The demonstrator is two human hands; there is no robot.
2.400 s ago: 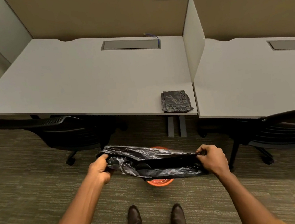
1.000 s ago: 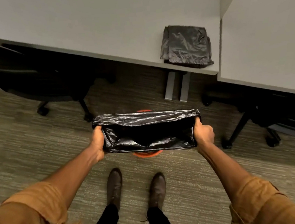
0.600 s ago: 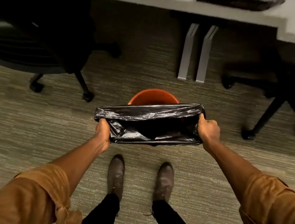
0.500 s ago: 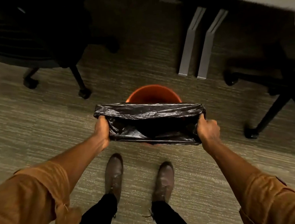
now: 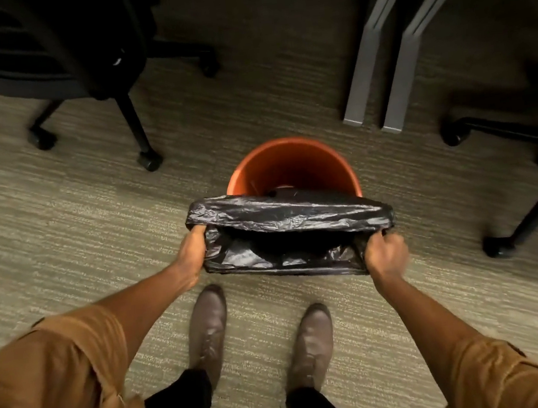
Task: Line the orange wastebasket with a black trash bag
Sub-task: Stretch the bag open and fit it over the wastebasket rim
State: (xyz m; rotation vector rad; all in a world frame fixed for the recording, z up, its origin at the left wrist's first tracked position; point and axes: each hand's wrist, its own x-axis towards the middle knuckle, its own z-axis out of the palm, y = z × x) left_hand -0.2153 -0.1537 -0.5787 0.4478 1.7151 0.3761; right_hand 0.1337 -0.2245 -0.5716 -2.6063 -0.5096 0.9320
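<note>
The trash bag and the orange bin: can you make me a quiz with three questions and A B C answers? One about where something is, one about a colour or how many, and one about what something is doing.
1. Where is the black trash bag?
A. Held in front of the orange wastebasket, covering its near rim
B. Lying flat on the carpet
C. Draped over a chair

2. How many hands hold the bag?
A. None
B. One
C. Two

3. What state is the bag's mouth in?
A. Tied shut
B. Stretched open
C. Folded into a flat square

Answers:
1 A: the bag hangs between the hands, hiding the near rim while the far rim and inner wall show.
2 C: the left hand grips one end and the right hand the other.
3 B: the edges are pulled apart and the dark inside shows between them.
</note>
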